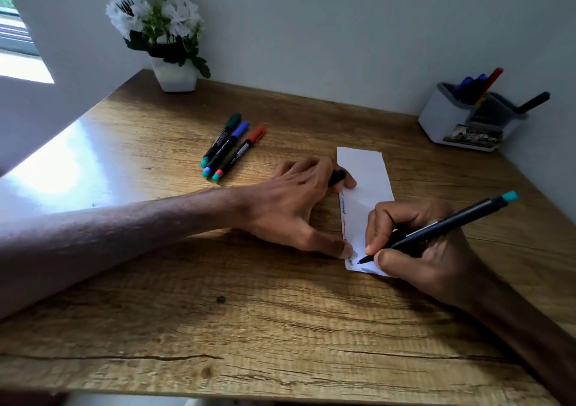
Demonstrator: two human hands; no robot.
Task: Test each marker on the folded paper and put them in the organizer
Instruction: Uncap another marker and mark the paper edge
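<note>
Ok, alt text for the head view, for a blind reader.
A right hand holds a black marker tip-down on folded paper, which the left hand, gripping the cap, pins to a desk. Three capped markers lie beyond; an organizer holding more stands back right.

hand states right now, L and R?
Left hand: holds black cap, thumb pressing folded paper.
Right hand: grips black marker, tip on the paper.

Left arm reaches across from the left, left hand [290, 206] palm down, thumb stretched out with its tip pressed down, fingers curled round a black cap [338, 177]. Right hand [417, 243] pinches a marker [452, 220] in a writing grip, tip down.
</note>
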